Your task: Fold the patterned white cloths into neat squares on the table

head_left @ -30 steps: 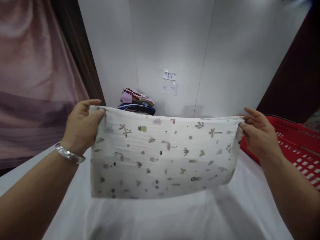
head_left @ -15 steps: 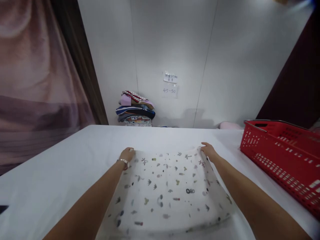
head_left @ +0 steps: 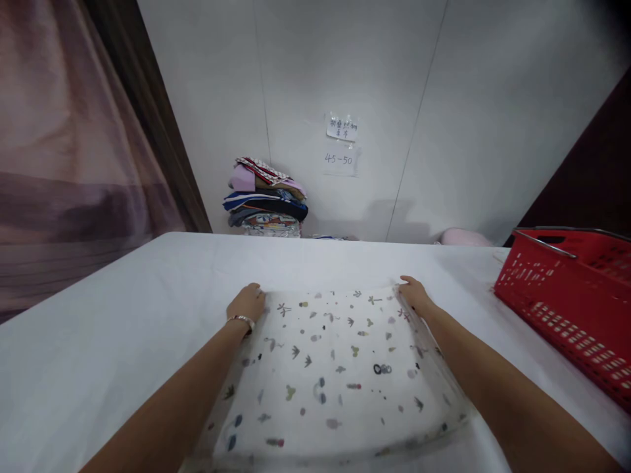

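Observation:
A thin white cloth [head_left: 340, 374] printed with small plants, birds and other figures is stretched out over the white table. My left hand [head_left: 248, 303] grips its far left corner, with a bracelet on that wrist. At the far right corner, my right hand [head_left: 414, 294] pinches the cloth, thumb side up. The far edge runs nearly straight between my two hands. Toward me the cloth spreads down and its near edge hangs a little wavy, with the lower left part partly hidden by my left forearm.
A red plastic basket [head_left: 572, 295] with a metal handle stands on the table [head_left: 123, 322] at the right. Behind the table is a stack of folded fabrics [head_left: 266, 200]. Paper signs [head_left: 341, 143] hang on the wall. A pink curtain [head_left: 64, 164] hangs at the left.
The camera view has tilted and shifted slightly, so the wall things sit higher and the basket farther right. Both hands keep hold of the cloth's far corners; the cloth looks slightly flatter.

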